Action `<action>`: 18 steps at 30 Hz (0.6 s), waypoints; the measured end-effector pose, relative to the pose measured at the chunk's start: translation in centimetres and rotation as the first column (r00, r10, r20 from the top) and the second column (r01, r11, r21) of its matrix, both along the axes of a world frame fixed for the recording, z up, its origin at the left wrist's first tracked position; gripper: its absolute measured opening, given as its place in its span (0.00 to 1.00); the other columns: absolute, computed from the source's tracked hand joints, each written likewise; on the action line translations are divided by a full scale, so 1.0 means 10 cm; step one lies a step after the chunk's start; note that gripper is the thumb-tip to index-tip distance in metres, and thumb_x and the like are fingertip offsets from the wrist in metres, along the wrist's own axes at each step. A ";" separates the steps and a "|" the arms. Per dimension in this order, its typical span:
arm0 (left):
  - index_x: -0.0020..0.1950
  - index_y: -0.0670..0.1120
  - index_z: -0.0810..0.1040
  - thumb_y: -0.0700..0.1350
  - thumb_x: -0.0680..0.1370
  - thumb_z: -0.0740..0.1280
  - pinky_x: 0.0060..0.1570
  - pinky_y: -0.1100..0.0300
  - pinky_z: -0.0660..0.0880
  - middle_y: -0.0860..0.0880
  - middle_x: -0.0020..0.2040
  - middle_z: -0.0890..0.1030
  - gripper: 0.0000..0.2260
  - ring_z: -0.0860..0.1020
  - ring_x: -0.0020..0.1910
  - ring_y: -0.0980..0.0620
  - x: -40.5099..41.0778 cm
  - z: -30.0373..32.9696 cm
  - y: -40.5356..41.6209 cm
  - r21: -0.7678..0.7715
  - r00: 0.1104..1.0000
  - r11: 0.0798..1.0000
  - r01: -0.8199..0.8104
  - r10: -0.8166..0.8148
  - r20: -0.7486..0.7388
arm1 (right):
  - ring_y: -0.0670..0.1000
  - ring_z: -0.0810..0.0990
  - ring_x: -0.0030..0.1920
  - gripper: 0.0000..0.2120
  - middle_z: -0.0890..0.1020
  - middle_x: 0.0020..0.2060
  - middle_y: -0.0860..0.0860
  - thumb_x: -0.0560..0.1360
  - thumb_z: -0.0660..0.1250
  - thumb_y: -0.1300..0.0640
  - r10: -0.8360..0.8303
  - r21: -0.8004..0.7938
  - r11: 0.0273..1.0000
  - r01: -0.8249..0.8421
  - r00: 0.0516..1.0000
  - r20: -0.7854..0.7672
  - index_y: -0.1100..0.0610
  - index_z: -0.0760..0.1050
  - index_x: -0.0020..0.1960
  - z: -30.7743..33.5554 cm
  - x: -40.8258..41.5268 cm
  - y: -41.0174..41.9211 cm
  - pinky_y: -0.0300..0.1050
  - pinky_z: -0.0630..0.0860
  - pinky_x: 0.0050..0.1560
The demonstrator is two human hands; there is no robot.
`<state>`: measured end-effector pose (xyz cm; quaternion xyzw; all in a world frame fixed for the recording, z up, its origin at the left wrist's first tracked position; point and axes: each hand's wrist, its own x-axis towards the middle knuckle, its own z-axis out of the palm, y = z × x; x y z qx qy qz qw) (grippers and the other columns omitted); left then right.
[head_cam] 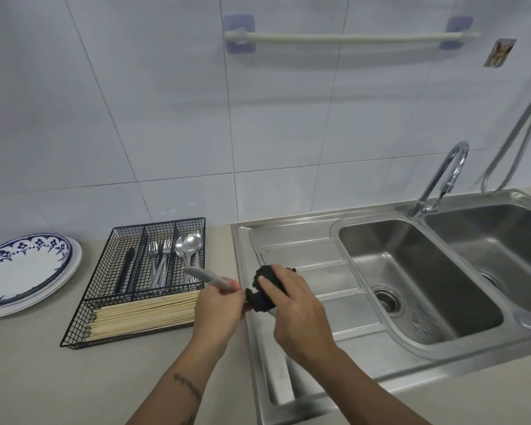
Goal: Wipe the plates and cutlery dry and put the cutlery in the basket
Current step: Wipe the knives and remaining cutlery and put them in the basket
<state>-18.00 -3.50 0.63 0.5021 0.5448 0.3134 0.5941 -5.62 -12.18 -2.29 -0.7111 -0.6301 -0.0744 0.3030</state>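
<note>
Over the seam between table [166,378] and sink [380,357], two hands meet. The left hand [218,311] is clenched around one piece of cutlery [209,279], a blurred metal handle sticking up and left from the fist (which kind it is cannot be told). The right hand [295,305] is curled over a dark cloth [262,289], gripping it against the near end of that piece.

Just left of the hands sits one black wire basket [77,329] with four compartments. The three rear ones hold, from left to right, a dark utensil [126,269], several forks [160,262] and about three spoons [189,245]. The long front compartment is full of pale chopsticks [141,314], too many to count.

Further left, two plates [22,268] are stacked on the table, a blue-patterned one on a plain white one.

The sink has a ribbed drainboard [328,280] under the right hand, two basins [411,271] and one tap [442,176]. One rail [350,38] hangs on the tiled wall [135,102].
</note>
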 end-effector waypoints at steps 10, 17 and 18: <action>0.44 0.46 0.74 0.32 0.77 0.65 0.41 0.56 0.74 0.45 0.40 0.84 0.09 0.82 0.37 0.48 -0.08 0.08 -0.01 -0.341 0.916 0.921 -0.190 0.291 0.276 | 0.57 0.75 0.65 0.36 0.75 0.67 0.54 0.60 0.75 0.70 -0.038 -0.027 0.999 0.036 0.998 -0.057 0.54 0.76 0.67 -0.18 0.12 -0.08 0.53 0.80 0.55; 0.41 0.48 0.73 0.33 0.77 0.63 0.40 0.57 0.72 0.46 0.39 0.82 0.10 0.80 0.36 0.49 -0.02 0.06 -0.05 -0.364 0.896 0.915 -0.174 0.301 0.327 | 0.58 0.75 0.64 0.24 0.76 0.65 0.56 0.70 0.61 0.66 0.074 0.051 0.996 -0.076 0.997 0.033 0.55 0.78 0.64 -0.14 -0.03 0.00 0.53 0.76 0.62; 0.43 0.47 0.74 0.33 0.78 0.63 0.41 0.57 0.73 0.46 0.40 0.83 0.10 0.80 0.37 0.49 -0.05 0.04 -0.06 -0.369 0.895 0.915 -0.164 0.295 0.334 | 0.58 0.76 0.62 0.25 0.77 0.64 0.56 0.67 0.67 0.68 0.047 0.040 0.998 -0.048 0.999 0.019 0.56 0.78 0.64 -0.16 0.03 -0.01 0.54 0.79 0.57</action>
